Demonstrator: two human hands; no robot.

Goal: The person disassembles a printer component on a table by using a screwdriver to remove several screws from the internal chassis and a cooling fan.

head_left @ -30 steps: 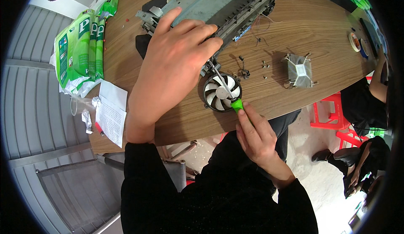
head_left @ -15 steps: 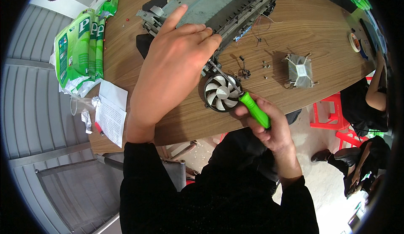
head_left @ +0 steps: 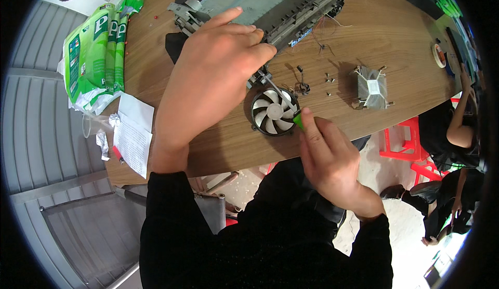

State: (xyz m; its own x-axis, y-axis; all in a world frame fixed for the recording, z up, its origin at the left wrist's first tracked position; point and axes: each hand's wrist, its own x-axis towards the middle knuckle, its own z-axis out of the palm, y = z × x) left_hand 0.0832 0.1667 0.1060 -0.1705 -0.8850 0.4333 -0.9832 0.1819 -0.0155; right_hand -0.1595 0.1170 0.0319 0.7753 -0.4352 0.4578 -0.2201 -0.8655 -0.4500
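My right hand (head_left: pixel 331 159) is closed around the green handle of a screwdriver (head_left: pixel 297 119), with most of the handle hidden in the palm. The metal shaft runs up and left above a black-rimmed fan with pale blades (head_left: pixel 274 112), to the near corner of a large grey machine chassis (head_left: pixel 249 3). Its tip is hard to make out. My left hand (head_left: pixel 223 55) grips the chassis by its near end, the index finger stretched out along the metal and the other fingers bent. The palm and arm cover part of that end.
Right of the fan lie a cable with a black plug (head_left: pixel 302 86), several small screws (head_left: pixel 329 79) and a finned heatsink (head_left: pixel 371 87). Green packs (head_left: pixel 93 55), a printed sheet (head_left: pixel 133 138) and a clear cup (head_left: pixel 94 125) are at the left. People sit near red stools (head_left: pixel 405 140).
My right hand has turned over on the screwdriver, its back now upward and covering most of the handle. My left hand stays on the chassis; the view has shifted slightly.
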